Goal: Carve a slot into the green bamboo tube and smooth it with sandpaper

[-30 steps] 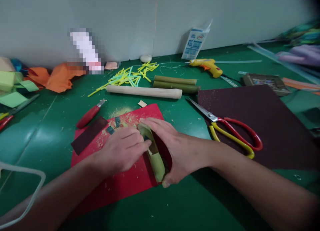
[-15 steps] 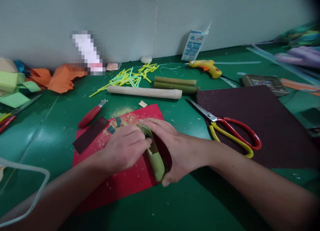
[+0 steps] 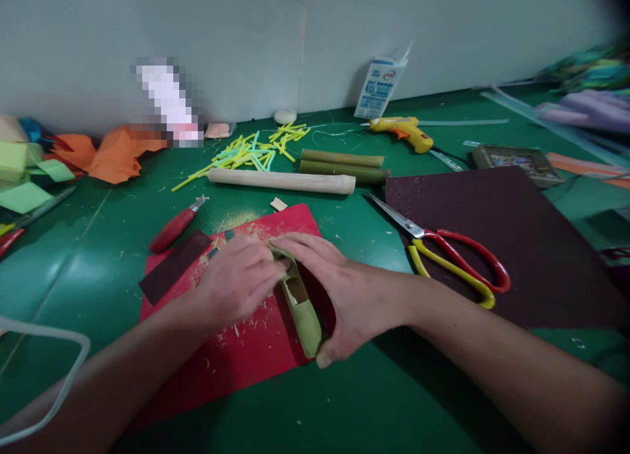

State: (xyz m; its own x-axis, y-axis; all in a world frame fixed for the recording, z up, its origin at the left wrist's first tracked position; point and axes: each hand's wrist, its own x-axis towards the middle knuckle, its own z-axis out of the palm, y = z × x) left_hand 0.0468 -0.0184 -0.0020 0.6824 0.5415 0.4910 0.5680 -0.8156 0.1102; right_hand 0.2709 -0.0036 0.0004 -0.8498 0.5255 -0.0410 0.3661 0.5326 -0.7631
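Observation:
My right hand [image 3: 344, 293] is wrapped round a short split piece of green bamboo [image 3: 300, 309], pressing it on a red sheet [image 3: 246, 349]. The bamboo's hollow inside faces up. My left hand [image 3: 236, 280] is closed, with its fingertips pinched at the bamboo's far end; what it holds, if anything, is hidden. Pale shavings lie scattered on the red sheet around both hands. A dark strip of sandpaper [image 3: 172, 267] lies on the sheet's left corner.
A red-handled knife [image 3: 174, 226] lies left of the sheet. Behind it are a wooden rod [image 3: 280, 180], two bamboo sticks [image 3: 342, 165] and yellow-green straws [image 3: 251, 152]. Scissors [image 3: 447, 257] rest on a dark maroon sheet [image 3: 492, 231] at right. A glue gun [image 3: 403, 129] lies beyond.
My left hand has slid up and left along the bamboo toward its far end, baring the hollow inside. My right hand stays in place on the bamboo.

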